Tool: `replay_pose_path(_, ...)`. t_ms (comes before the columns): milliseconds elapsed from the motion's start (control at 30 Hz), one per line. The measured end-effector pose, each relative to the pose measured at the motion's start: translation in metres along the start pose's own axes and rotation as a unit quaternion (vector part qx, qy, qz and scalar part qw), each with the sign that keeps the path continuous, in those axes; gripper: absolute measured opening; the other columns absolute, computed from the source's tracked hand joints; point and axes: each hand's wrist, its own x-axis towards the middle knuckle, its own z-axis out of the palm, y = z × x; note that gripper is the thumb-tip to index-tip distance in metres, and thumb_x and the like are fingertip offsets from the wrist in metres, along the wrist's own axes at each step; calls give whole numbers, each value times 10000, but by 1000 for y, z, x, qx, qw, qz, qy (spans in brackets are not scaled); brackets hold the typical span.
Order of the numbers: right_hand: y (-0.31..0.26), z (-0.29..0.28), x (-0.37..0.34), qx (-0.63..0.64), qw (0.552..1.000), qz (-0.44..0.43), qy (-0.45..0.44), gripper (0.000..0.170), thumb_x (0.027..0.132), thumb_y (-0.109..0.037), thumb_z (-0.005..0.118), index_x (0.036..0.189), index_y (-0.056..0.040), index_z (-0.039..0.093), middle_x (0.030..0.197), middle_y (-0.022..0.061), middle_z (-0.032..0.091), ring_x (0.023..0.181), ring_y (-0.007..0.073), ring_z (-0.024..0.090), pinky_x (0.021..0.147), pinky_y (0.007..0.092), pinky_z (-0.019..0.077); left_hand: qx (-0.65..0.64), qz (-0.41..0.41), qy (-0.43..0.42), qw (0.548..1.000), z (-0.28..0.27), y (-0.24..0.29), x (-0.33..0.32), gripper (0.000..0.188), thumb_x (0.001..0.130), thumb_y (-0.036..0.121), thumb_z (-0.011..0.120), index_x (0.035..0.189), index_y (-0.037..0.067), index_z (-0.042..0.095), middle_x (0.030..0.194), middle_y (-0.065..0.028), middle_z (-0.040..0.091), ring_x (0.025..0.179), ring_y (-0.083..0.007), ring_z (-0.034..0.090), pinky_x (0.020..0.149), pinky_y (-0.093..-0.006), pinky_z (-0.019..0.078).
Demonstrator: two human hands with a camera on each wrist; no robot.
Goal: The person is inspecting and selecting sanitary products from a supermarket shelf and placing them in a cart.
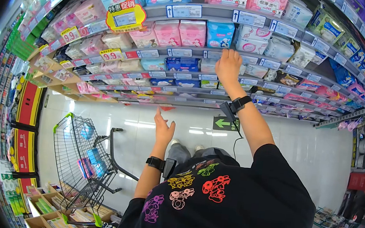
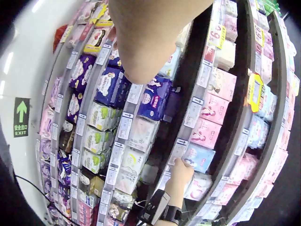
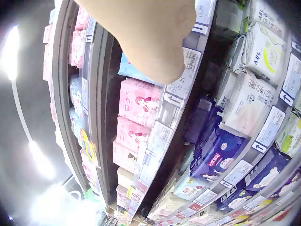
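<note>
My right hand [image 1: 229, 69] meets the label strip [image 1: 211, 55] below a blue pack [image 1: 219, 34]; whether it grips, I cannot tell. My left hand [image 1: 162, 129], fingers extended, hovers near a shopping cart [image 1: 70, 164].

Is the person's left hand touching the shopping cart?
Apart: the head view plainly shows floor between the left hand and the shopping cart.

A green-arrow exit sign [image 1: 225, 124] marks the pale floor [image 1: 298, 147].
</note>
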Motion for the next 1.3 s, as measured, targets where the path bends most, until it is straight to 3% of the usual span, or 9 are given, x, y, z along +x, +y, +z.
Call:
replay_pose_path(533, 6, 0, -13, 35, 997, -52, 39, 395, 632, -75, 610, 1013, -20, 523, 1038, 140, 516, 1014, 303, 463, 908, 437, 337, 9, 11, -40, 999, 10, -14, -9, 830, 715, 63, 608, 1398, 34, 137, 1261, -260, 342, 999, -329, 497, 812, -355, 464)
replay_pose_path(667, 3, -7, -8, 29, 999, -38, -9, 414, 634, -73, 604, 1034, -17, 515, 1039, 143, 516, 1024, 305, 460, 924, 459, 326, 8, 22, -44, 999, 7, -16, -15, 821, 716, 64, 605, 1394, 25, 143, 1261, -275, 340, 1044, -343, 470, 818, -354, 464)
replay_pose_path(867, -2, -1, -17, 25, 999, -40, 13, 480, 649, -75, 604, 1113, -16, 493, 1100, 166, 486, 1079, 326, 433, 955, 479, 304, -6, 9, -37, 999, 5, -51, -25, 813, 727, 78, 606, 1393, 24, 142, 1255, -288, 345, 1045, -350, 477, 803, -370, 471)
replay_pose_path(967, -14, -1, -27, 44, 999, -11, 6, 541, 657, -86, 609, 1176, -27, 467, 1200, 191, 438, 1137, 349, 396, 971, 493, 296, -35, -59, -62, 996, -8, -58, -31, 808, 734, 84, 607, 1391, 17, 141, 1250, -288, 355, 1059, -357, 482, 806, -383, 475)
replay_pose_path(1067, -22, 2, -36, 25, 999, -2, -27, 599, 667, -109, 617, 1231, -35, 431, 1280, 203, 387, 1179, 366, 364, 985, 504, 286, -39, -115, -69, 990, -22, -80, -34, 811, 734, 46, 609, 1391, 6, 136, 1252, -268, 374, 1005, -303, 513, 775, -338, 486)
replay_pose_path(1167, -42, 9, -57, 26, 998, -24, -59, 622, 701, -139, 605, 1276, -36, 391, 1308, 220, 360, 1188, 381, 353, 1003, 504, 262, -79, -128, -43, 988, -47, -97, -37, 806, 740, 94, 618, 1393, 34, 149, 1230, -274, 399, 1044, -374, 513, 848, -400, 465)
replay_pose_path(1267, -74, 38, -106, 31, 993, -19, -109, 595, 736, -161, 599, 1278, -28, 391, 1295, 230, 374, 1199, 386, 353, 990, 507, 269, -17, -98, 18, 995, -69, -144, -48, 788, 745, 121, 622, 1385, 38, 171, 1214, -259, 431, 1045, -374, 512, 882, -412, 443)
replay_pose_path(1300, -83, 56, -127, 50, 986, -20, -161, 590, 732, -174, 608, 1263, -24, 401, 1285, 232, 388, 1195, 388, 359, 987, 499, 280, -28, -136, 28, 990, -86, -150, -53, 769, 748, 133, 616, 1379, 39, 187, 1204, -259, 442, 1052, -372, 508, 889, -414, 436)
